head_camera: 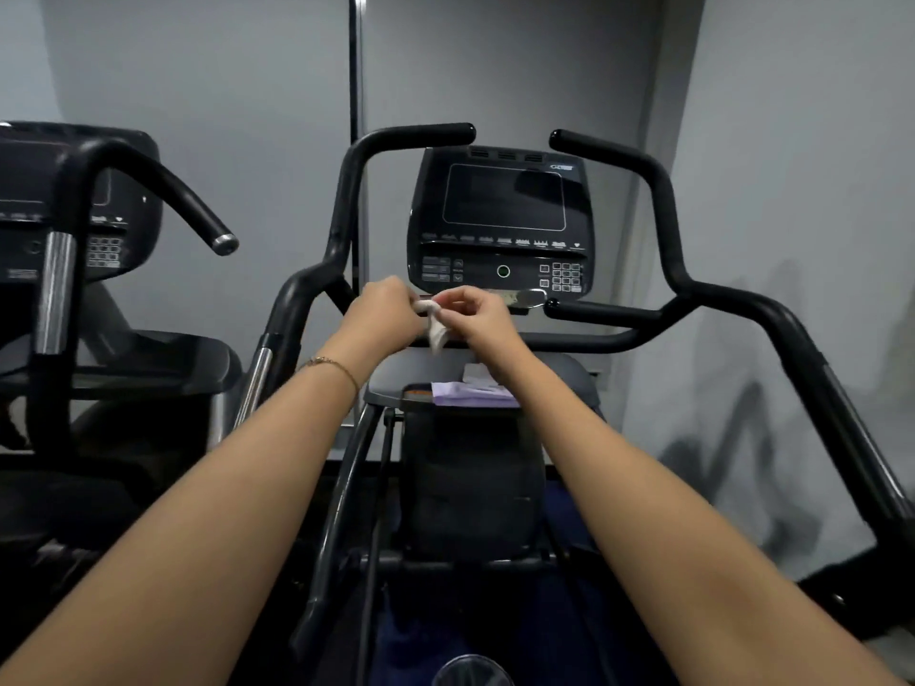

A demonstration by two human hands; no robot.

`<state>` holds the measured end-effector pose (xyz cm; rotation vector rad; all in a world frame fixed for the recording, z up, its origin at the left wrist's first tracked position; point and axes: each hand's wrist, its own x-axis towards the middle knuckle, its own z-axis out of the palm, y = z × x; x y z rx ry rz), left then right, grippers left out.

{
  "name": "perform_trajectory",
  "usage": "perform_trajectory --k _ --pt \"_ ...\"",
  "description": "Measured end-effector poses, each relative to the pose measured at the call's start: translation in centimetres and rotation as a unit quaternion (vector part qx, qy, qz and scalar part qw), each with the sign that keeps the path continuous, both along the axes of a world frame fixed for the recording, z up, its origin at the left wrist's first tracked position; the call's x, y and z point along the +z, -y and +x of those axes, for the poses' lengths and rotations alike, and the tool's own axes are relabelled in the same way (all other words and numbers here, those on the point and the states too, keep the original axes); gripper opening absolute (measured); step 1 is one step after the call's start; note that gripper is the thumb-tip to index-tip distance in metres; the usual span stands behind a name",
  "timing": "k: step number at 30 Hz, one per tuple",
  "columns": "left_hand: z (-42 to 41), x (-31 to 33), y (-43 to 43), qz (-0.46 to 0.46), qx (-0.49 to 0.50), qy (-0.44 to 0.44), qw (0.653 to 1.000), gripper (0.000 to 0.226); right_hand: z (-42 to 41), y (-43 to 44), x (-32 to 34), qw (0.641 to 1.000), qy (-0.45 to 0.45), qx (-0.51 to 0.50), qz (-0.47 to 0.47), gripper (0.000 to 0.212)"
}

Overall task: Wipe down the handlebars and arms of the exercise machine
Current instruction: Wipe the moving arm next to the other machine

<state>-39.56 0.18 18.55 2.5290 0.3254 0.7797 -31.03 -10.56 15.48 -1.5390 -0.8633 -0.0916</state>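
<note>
One wipe (436, 334): left grip (388, 311), right grip (482, 316)

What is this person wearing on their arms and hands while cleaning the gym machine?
Very little. Both forearms are bare, with no sleeves in view, and neither the left hand nor the right hand wears a glove. The only item is a thin gold-coloured chain bracelet around the left wrist. No watch shows. The fingers are too small to check for rings.
</note>
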Motion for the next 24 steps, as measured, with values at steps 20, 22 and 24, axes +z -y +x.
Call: perform_trajectory --k 20,22,24 --pt "12.6 -24.1 6.2 -0.153 -0.034 -0.134 0.979 0.011 9.5 8.5 -20.4 0.899 -0.005 -0.182 -0.398 0.010" --pt "13.5 -27.5 6.6 -0.153 -0.028 -0.165 0.974 0.011 10.5 8.8 -24.0 0.893 -0.019 -0.172 -0.416 0.010" --pt "14.4 -30.7 6.9 -0.157 -0.023 -0.184 0.970 0.012 11.6 9.0 -27.4 0.891 -0.020 -0.164 -0.423 0.011"
